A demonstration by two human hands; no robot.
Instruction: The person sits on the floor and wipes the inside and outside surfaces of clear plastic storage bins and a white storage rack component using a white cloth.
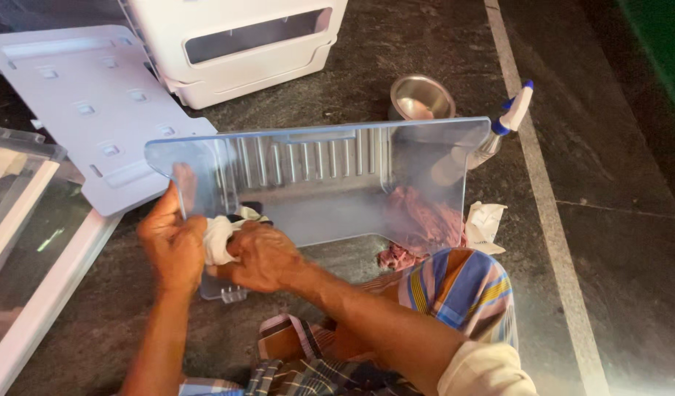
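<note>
Head view: left hand (170,242) grips the lower left edge of a clear blue-tinted plastic tray (330,180), fingers curled around it. Right hand (263,257) is closed on a white cloth (221,236), pressing it to the tray's lower edge. Tray stands tilted over the dark floor (609,242), steel bowl (421,97) and spray bottle (508,121) behind.

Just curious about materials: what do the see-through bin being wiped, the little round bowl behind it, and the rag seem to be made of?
The bin looks like clear bluish plastic: the floor shows through it, and it has moulded ribs. The bowl seems to be polished steel, grey and reflective. The rag, bunched between the left hand and right hand, looks like soft white cotton cloth, though that is uncertain.
</note>
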